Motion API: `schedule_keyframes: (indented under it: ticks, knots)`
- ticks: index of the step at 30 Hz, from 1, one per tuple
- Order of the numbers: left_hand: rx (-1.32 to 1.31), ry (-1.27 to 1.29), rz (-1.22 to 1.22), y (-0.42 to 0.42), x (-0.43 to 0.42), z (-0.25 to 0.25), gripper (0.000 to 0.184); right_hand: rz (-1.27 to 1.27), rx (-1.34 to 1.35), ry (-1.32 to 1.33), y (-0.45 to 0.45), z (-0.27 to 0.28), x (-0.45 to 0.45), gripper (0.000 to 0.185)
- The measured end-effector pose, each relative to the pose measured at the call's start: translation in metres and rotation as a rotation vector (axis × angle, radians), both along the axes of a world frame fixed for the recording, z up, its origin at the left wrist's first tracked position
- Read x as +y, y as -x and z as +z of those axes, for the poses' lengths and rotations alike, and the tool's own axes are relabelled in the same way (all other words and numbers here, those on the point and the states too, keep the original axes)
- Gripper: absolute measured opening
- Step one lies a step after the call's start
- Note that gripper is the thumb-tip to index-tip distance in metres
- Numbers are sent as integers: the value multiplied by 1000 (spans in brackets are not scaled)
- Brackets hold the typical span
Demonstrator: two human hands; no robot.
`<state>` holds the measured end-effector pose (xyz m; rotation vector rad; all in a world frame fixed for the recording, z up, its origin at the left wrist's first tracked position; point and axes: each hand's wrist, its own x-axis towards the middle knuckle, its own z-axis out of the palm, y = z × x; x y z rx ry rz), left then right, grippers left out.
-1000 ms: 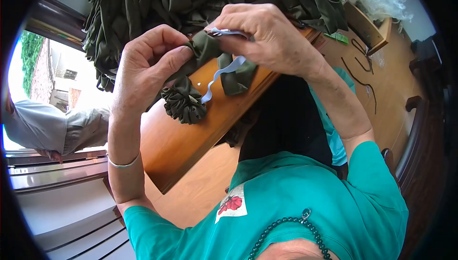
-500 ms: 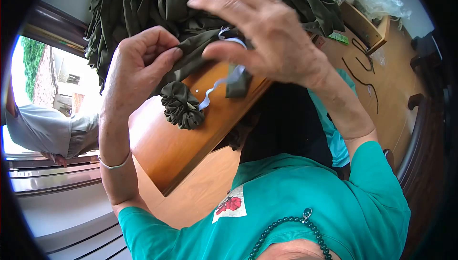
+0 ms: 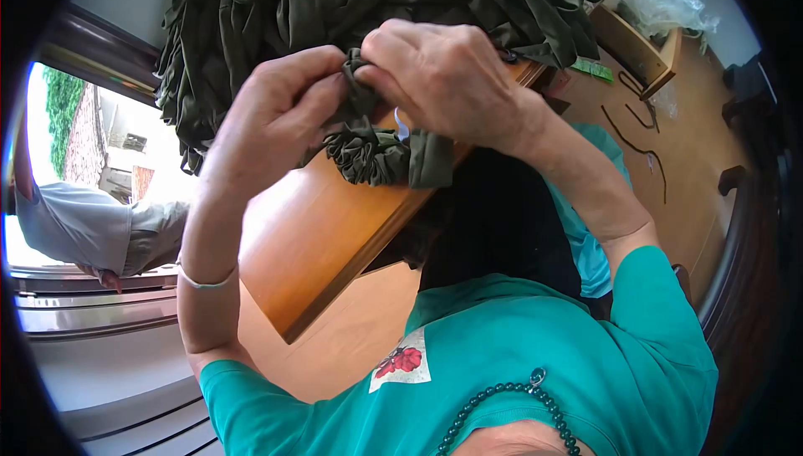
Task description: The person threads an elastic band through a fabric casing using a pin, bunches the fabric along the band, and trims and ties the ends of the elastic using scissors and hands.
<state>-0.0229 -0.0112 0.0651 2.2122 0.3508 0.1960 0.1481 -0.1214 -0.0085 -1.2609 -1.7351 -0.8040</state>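
Observation:
Both hands meet over the table at a dark green fabric strip (image 3: pixel 361 98). My left hand (image 3: pixel 284 117) pinches it from one side between thumb and fingers. From the other side my right hand (image 3: pixel 452 79) is closed on the strip's upper part, its fingertips close to the left ones. Below them hangs a gathered, ruffled part (image 3: pixel 368 159) of green fabric, beside a flat, smooth fabric end (image 3: pixel 431 161). A short bit of white elastic band (image 3: pixel 402 125) shows between the right hand and the gathers; the rest of it is hidden.
A large heap of dark green fabric strips (image 3: pixel 293 4) covers the far part of the wooden table (image 3: pixel 309 238). Clear plastic bags (image 3: pixel 665 0) lie by a wooden drawer (image 3: pixel 636 38) at the upper right. Another person's arm (image 3: pixel 75 222) shows at the left window.
My right hand has come down and left from its raised, spread pose and closed on the fabric beside my left hand. The gathered fabric has shifted up and right; less elastic shows.

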Motion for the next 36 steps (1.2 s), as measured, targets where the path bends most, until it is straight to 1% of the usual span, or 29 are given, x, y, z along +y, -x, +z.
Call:
schedule_keyframes:
  ticks: [1, 4, 5, 8, 9, 12, 15, 18, 19, 22, 23, 24, 26, 27, 30, 31, 33, 34, 35, 36]
  knots:
    - [-40, 87, -36, -2, 2, -3, 13, 1, 19, -17, 1, -3, 3, 25]
    - [-45, 29, -2, -3, 6, 1, 13, -31, 19, 31, -11, 1, -2, 28]
    - [-54, -10, 15, -1, 9, 3, 12, -62, -1, 58, -18, 3, -5, 30]
    - [-16, -209, 68, 8, 27, 17, 12, -130, -63, -1, -38, 1, 4, 31]
    - [-55, -270, 65, 10, 34, 17, 12, -125, -33, 43, -39, 2, 5, 32]
    - [-122, -389, 2, 14, 43, 24, 13, -32, 158, 216, -36, 8, 4, 29]
    - [-52, -138, 118, 25, 42, 27, 14, 569, 818, 308, -34, 15, 2, 31]
    - [-77, -167, 128, 35, 48, 23, 14, 490, 803, 461, -40, 18, -5, 30]
    - [-79, -151, 109, 37, 47, 21, 13, 524, 848, 461, -39, 15, -5, 24]
    - [-81, -99, 91, 40, 45, 15, 11, 462, 802, 430, -35, 14, -6, 22]
    - [-75, -79, 107, 40, 43, 14, 10, 349, 721, 395, -32, 16, -8, 20]
    - [-69, -60, 121, 40, 41, 13, 9, 322, 682, 360, -31, 15, -8, 19]
    - [-40, -167, 127, 42, 44, 15, 8, 267, 606, 290, -29, 12, -9, 18]
    - [-24, -221, 130, 43, 45, 16, 7, 284, 604, 309, -29, 11, -10, 16]
    - [-29, -249, 126, 48, 41, 19, 10, 338, 657, 336, -36, 11, -8, 14]
    - [-24, -283, 136, 48, 40, 18, 10, 309, 654, 451, -42, 13, -10, 18]
    - [-18, -354, 153, 46, 41, 19, 11, 180, 568, 454, -35, 18, -12, 24]
    - [-32, -346, 144, 43, 40, 19, 10, 115, 524, 454, -31, 20, -10, 28]
    - [-45, -336, 137, 40, 38, 19, 10, 213, 417, 184, -28, 14, 0, 39]
    - [-58, -324, 130, 36, 36, 18, 10, 174, 364, 112, -19, 16, 4, 41]
